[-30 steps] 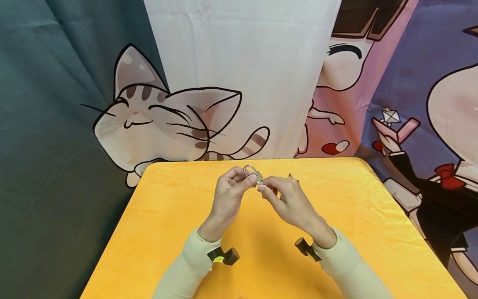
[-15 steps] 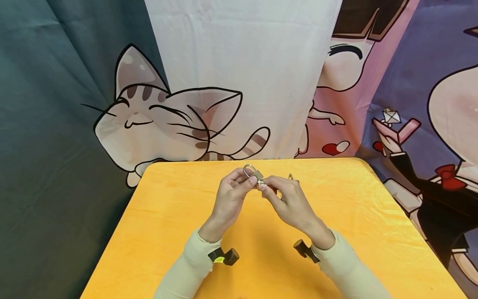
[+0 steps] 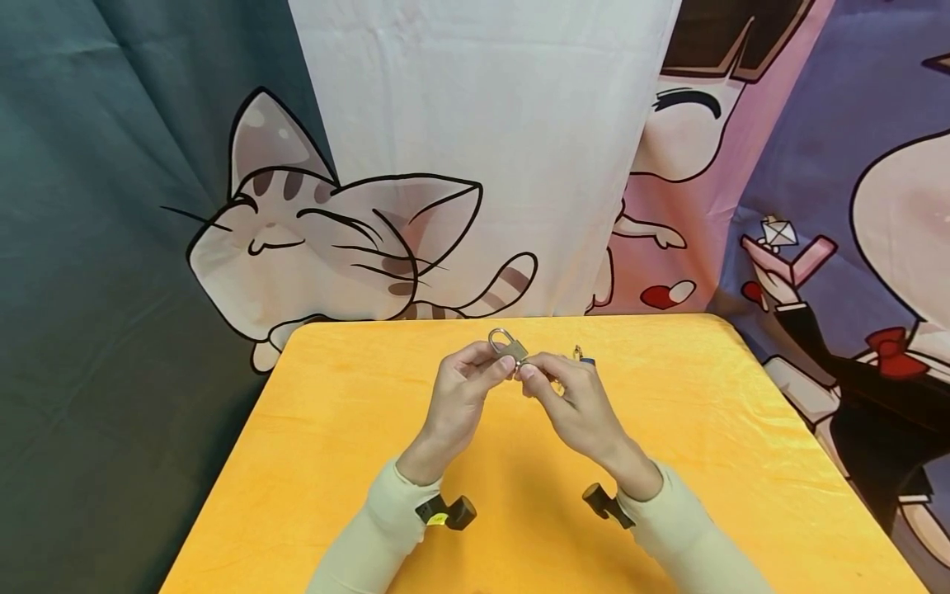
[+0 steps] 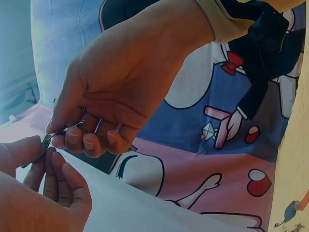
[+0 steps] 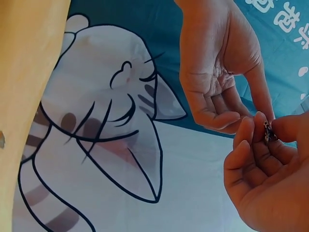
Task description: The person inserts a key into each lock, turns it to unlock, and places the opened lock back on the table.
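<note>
In the head view my left hand (image 3: 462, 388) pinches a brass padlock (image 3: 511, 351) between thumb and fingers, its silver shackle pointing up and left. My right hand (image 3: 575, 400) pinches a small metal key (image 3: 521, 363) at the padlock's lower end; the fingertips cover most of it, so how deep it sits I cannot tell. A short metal chain (image 4: 75, 125) shows at the right fingers in the left wrist view. From the right wrist, the chain (image 5: 267, 130) appears between the right thumb and fingers, with the left hand (image 5: 222, 72) touching or very near.
A yellow cloth covers the table (image 3: 356, 429). Behind the right hand lies a small blue item (image 3: 588, 360) with a gold-coloured metal piece (image 3: 577, 352). A cartoon-printed curtain (image 3: 475, 124) hangs along the table's back edge.
Both hands have shifted slightly, the padlock a little to the right and lower. The right hand has dipped, leaving more of the blue item in sight. Both grips stay the same.
</note>
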Tool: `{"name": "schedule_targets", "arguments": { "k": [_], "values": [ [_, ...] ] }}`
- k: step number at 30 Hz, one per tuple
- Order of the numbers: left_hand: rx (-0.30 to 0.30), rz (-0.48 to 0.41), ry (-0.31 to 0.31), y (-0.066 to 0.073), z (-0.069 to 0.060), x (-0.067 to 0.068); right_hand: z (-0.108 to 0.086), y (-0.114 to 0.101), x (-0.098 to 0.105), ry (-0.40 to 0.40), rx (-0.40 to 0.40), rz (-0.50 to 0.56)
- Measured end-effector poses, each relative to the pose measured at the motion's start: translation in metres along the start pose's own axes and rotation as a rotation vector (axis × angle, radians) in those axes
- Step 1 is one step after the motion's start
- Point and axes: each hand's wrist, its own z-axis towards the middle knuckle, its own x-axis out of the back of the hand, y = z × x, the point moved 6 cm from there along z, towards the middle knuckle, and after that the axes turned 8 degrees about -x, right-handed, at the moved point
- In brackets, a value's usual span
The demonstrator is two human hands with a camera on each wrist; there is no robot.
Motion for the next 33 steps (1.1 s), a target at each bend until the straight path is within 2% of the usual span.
{"name": "schedule_targets", "arguments": {
  "k": [7, 18, 33],
  "values": [
    [-0.005, 0.037, 0.017, 0.000, -0.001, 0.002, 0.000, 0.005, -0.004, -0.043, -0.070, 0.065],
    [-0.011, 0.068, 0.025, 0.002, -0.001, 0.003, -0.002, 0.015, -0.012, -0.140, -0.194, 0.301],
    [-0.024, 0.103, 0.014, -0.001, -0.002, 0.005, -0.008, 0.025, -0.023, -0.304, -0.362, 0.724]
  ]
}}
